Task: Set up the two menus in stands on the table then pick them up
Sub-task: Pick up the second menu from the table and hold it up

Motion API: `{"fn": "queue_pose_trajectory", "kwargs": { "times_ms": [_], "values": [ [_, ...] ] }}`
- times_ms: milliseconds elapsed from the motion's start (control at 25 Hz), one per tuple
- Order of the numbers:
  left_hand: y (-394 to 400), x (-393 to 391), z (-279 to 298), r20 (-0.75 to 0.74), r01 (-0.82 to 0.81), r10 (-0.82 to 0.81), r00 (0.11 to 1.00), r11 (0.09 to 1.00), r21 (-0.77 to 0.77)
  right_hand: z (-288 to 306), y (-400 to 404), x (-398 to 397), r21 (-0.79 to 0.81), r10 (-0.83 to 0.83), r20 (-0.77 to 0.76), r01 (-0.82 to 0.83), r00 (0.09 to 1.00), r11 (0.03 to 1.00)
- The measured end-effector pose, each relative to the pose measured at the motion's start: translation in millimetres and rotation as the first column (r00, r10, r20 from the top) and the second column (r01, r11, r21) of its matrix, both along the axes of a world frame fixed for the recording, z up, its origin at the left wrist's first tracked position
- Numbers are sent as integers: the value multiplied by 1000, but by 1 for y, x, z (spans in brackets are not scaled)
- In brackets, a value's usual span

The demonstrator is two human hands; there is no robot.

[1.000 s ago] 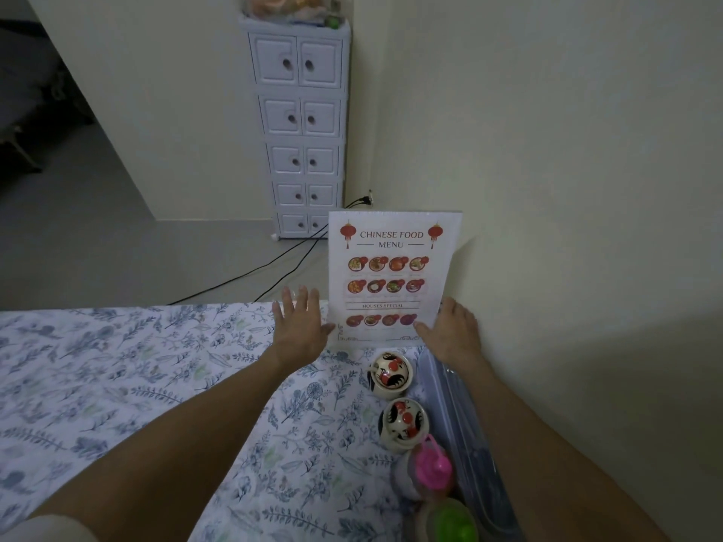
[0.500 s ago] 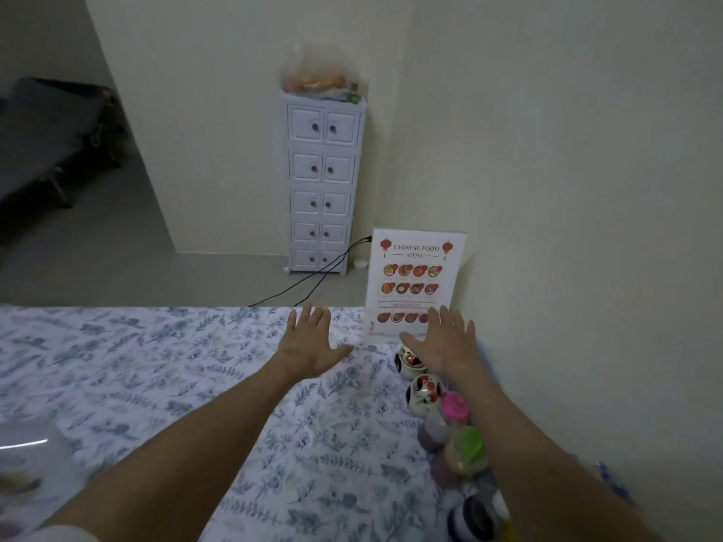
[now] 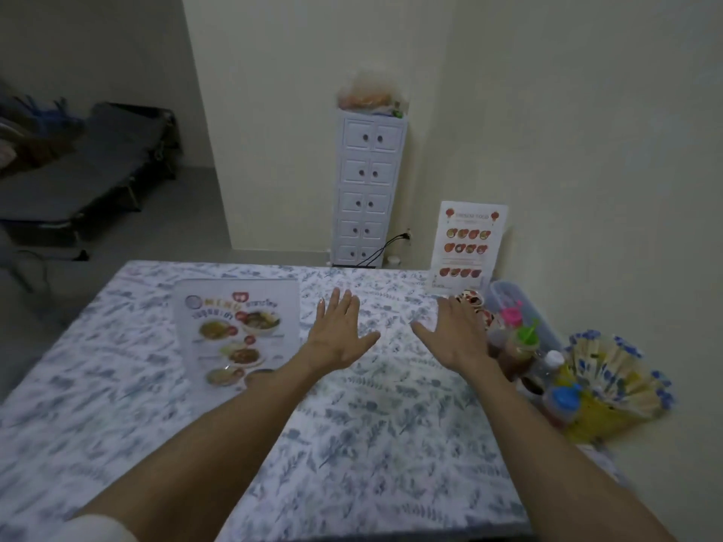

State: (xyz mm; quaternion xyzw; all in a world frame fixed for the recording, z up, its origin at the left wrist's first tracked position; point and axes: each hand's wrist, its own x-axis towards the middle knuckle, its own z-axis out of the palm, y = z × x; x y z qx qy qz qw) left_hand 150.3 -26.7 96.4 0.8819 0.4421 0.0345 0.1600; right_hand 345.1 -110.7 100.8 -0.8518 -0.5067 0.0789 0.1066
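Note:
A Chinese food menu (image 3: 467,244) stands upright in its stand at the table's far right corner, close to the wall. A second menu (image 3: 238,330) with food photos lies on the floral tablecloth (image 3: 352,444) at the left. My left hand (image 3: 336,332) hovers open above the cloth, just right of that second menu. My right hand (image 3: 455,334) is also open, fingers spread, in front of the upright menu and apart from it. Neither hand holds anything.
Along the table's right edge stand small painted jars (image 3: 471,301), sauce bottles (image 3: 516,342) with coloured caps, a clear container (image 3: 512,295) and a yellow holder of chopsticks (image 3: 610,381). A white drawer cabinet (image 3: 367,193) stands beyond the table; a dark cot (image 3: 90,174) is far left.
Both hands have let go of the upright menu and pulled back toward me. The view has drawn back, bringing the second menu on the left into sight.

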Motion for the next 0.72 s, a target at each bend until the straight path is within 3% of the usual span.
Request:
{"fn": "queue_pose_trajectory", "kwargs": {
  "times_ms": [240,440,560,720],
  "values": [
    [-36,-123,-24,113,-192,195,974,981,-37,-21,-19,-118,78,126,-152,-115,980,990],
    [-26,-190,-55,250,-390,411,877,912,-130,-50,5,-175,163,224,-362,-175,905,971],
    [-1,-209,-70,341,-475,532,775,846,-242,-70,32,-192,187,218,-537,-136,815,973],
    [41,-222,-86,431,-541,731,530,682,-492,-92,75,-198,180,119,-738,24,664,983]
  ]
}}
